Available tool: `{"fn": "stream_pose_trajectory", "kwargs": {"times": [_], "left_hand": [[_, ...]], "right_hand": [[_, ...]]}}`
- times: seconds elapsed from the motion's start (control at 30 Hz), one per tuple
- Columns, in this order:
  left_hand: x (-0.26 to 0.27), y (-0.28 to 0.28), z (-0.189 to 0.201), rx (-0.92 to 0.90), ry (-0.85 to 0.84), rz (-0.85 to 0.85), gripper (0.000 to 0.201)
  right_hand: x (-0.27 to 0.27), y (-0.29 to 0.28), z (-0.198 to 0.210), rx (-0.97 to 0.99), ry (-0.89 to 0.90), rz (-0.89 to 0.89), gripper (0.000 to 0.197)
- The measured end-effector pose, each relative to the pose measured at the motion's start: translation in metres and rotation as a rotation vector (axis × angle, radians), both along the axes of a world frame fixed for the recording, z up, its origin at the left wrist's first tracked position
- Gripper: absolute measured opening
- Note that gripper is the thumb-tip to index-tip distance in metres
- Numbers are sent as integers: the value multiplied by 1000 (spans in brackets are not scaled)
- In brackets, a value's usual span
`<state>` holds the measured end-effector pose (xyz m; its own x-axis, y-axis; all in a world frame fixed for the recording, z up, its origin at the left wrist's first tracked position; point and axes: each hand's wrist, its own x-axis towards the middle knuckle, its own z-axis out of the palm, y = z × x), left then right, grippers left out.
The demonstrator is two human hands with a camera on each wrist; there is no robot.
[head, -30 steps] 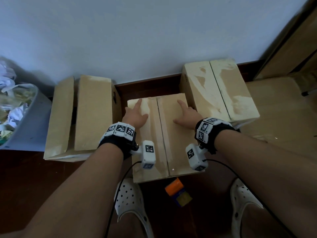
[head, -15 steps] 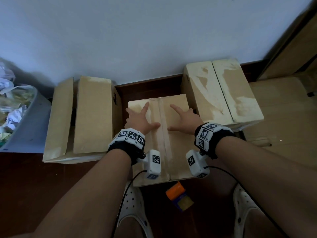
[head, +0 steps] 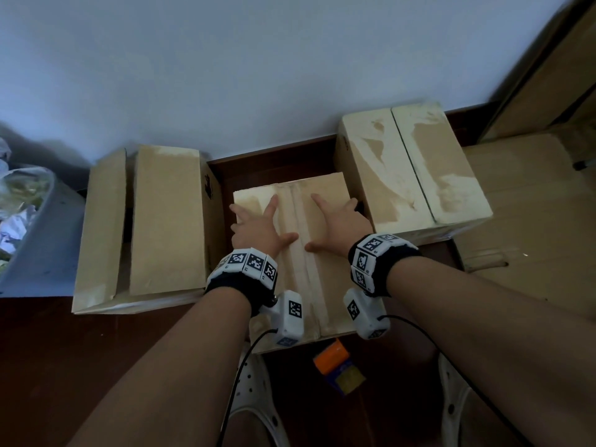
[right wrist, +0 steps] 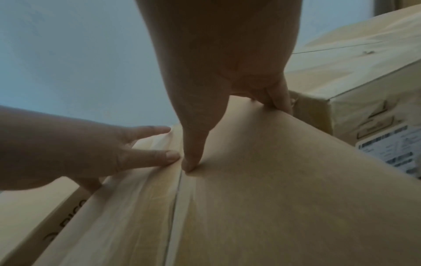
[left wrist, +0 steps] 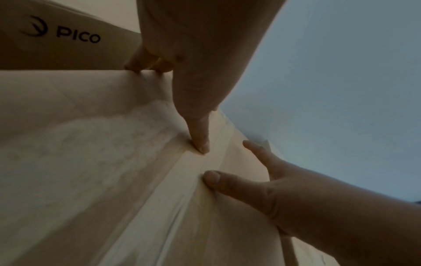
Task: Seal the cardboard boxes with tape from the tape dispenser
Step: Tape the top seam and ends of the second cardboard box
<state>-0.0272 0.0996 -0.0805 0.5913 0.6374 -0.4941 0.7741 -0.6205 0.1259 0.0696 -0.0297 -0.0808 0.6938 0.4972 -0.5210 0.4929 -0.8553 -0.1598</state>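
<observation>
The middle cardboard box (head: 325, 195) stands on the floor with its flaps closed and a strip of tape (head: 309, 279) running along the centre seam. My left hand (head: 258, 227) lies flat on the left flap and my right hand (head: 342, 224) lies flat on the right flap, fingers spread. Both thumbs point inward and press at the tape (left wrist: 193, 165), their tips almost meeting. The outer fingers (left wrist: 145, 66) of the left hand reach the box's left edge. An orange and blue tape dispenser (head: 335, 366) lies on the floor just in front of the box.
A larger box (head: 161, 221) stands to the left with a gap between its flaps. Another box (head: 412, 169) with closed flaps stands to the right, beside flat cardboard (head: 532, 221). A grey bin (head: 48, 227) of crumpled paper is far left. White clogs (head: 258, 398) flank the dispenser.
Both hands have spread out on the box top. Their thumbs have swung inward onto the taped seam and now nearly touch. The box has not moved.
</observation>
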Motion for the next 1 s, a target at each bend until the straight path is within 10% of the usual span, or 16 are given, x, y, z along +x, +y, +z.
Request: {"fn": "stream_pose_trajectory", "kwargs": {"times": [0.6, 0.77, 1.0], "left_hand": [[-2, 3, -5, 95, 99, -417, 65], [19, 21, -8, 266, 93, -796, 88], [37, 26, -4, 125, 176, -860, 93]], "right_hand": [[-3, 3, -6, -31, -29, -49, 110], [-2, 4, -9, -33, -47, -42, 113], [-2, 0, -11, -41, -67, -6, 111]]}}
